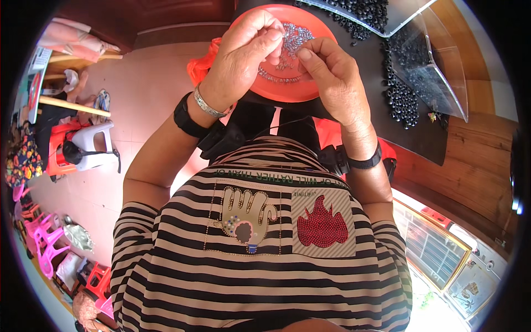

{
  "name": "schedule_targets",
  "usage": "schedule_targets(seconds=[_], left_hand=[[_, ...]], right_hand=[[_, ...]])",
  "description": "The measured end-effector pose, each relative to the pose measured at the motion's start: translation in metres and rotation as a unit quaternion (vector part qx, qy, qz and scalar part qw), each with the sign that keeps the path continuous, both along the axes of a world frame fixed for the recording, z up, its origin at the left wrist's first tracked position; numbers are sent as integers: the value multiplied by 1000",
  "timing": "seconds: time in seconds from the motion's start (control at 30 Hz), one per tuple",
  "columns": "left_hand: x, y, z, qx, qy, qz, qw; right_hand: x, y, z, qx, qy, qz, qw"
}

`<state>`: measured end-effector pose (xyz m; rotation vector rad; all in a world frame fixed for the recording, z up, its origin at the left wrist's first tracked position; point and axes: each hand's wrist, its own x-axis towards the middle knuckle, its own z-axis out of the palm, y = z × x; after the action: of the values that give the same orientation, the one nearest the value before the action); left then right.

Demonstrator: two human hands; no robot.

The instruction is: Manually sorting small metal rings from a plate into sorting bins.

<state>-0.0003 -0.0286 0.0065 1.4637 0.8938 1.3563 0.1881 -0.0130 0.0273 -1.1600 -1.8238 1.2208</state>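
Observation:
Above a round orange-red plate (290, 93), both my hands are raised with their fingertips pinched. My left hand (240, 61) has thumb and forefinger pressed together over the plate's left side. Across from it, my right hand (334, 80) pinches too, over the right side. Whatever either one holds is too small to make out. Small shiny silvery pieces (298, 36), perhaps beads, lie heaped on the far part of the plate. A curved row of similar pieces (282, 79) shows nearer to me, between the hands.
The plate rests on a dark table (423, 141). Shiny black beads (401, 102) lie to the right, by a clear plastic box (442, 77). An orange-red bag (200, 69) is left of the plate. Stools, including a white stool (94, 146), and a seated person (25, 157) are farther left.

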Motion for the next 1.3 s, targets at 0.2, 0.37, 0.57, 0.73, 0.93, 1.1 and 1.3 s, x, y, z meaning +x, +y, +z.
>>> schedule_targets(seconds=[0.2, 0.37, 0.57, 0.73, 0.93, 1.1, 1.3], left_hand=[[4, 0, -3, 38, -49, -17, 998], [9, -3, -1, 92, 30, 19, 995], [8, 3, 4, 187, 200, 54, 960], [8, 6, 4, 188, 202, 50, 960], [7, 4, 5, 188, 235, 80, 950], [3, 5, 0, 77, 162, 40, 983], [-3, 6, 3, 31, 53, -16, 998]], right_hand=[[1, 0, 2, -74, 109, 21, 991], [2, 8, -1, -278, 317, 46, 906], [1, 5, 6, -301, 254, 40, 918], [-10, -8, 17, -225, 137, -24, 964], [-13, -12, 6, -48, 77, -28, 996], [-14, -12, 5, 25, 32, -37, 998], [-9, -8, 0, -26, 114, -46, 992]])
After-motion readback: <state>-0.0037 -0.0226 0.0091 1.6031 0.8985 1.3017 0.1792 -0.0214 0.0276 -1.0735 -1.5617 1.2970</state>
